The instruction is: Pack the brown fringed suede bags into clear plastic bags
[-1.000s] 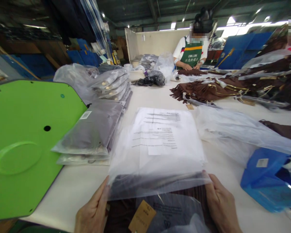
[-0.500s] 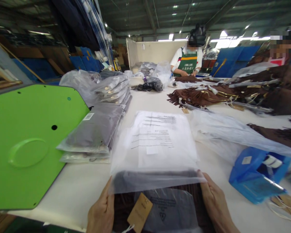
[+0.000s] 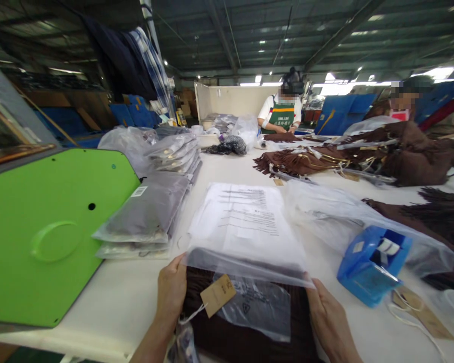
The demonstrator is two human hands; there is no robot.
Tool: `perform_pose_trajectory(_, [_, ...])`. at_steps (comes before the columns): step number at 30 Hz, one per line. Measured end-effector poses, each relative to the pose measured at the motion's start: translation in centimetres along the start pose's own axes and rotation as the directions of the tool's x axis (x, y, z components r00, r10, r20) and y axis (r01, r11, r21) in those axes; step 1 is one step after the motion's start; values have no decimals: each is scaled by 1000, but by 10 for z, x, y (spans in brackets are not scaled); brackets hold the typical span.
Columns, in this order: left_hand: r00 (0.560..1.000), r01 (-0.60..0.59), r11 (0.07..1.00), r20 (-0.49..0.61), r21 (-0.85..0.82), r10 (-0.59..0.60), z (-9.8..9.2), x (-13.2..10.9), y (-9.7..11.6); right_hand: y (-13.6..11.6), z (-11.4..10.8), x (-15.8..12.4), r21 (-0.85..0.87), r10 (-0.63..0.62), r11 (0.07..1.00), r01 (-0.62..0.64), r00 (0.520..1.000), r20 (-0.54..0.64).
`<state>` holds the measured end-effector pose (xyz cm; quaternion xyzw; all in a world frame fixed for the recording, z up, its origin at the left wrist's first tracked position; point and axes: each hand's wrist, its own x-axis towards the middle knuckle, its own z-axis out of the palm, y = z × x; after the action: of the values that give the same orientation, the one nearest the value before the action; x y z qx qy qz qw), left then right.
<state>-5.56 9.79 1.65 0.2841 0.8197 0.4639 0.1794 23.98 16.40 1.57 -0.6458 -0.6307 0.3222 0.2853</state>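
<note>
A clear plastic bag (image 3: 245,252) lies flat on the table, its mouth toward me, with the edge of a dark brown fringed bag (image 3: 249,348) inside it. Most of the fringed bag is still outside the mouth, close to my body. My left hand (image 3: 171,290) is closed on the left corner of the mouth and the fringed bag's side. On the right corner, my right hand (image 3: 327,310) grips likewise, thumb on top. A tan hang tag (image 3: 218,295) on a white string and a small printed clear pouch (image 3: 263,310) rest on the fringed bag.
Printed white paper (image 3: 245,209) shows in or under the plastic. Packed bags (image 3: 147,209) are stacked left, beside a green panel (image 3: 64,227). A blue tape dispenser (image 3: 374,264) stands right, near loose plastic (image 3: 325,212). Brown fringed bags (image 3: 310,161) lie farther back, near a co-worker (image 3: 282,113).
Both hands have shifted slightly away from me in the view, still gripping the corners. More of the fringed bag and its pouch shows now. The camera view has tilted and shifted a little.
</note>
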Motion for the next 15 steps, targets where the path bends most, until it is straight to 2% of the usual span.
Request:
perform_pose_trajectory(6, [999,-3,1000,-43,17,4,5,2,2,16,5,-24,57,45,997,-47,999,30])
perform_pose_trajectory(11, [998,24,999,-64,39,-21,7,1,2,21,1,-41,58,49,997,-54,995,83])
perform_pose_trajectory(13, [997,37,998,-74,51,-33,6,0,1,20,0,-46,85,-15,996,7,996,87])
perform_pose_trajectory(15, [996,39,997,-83,61,-33,6,0,0,18,1,-51,123,-109,987,106,994,20])
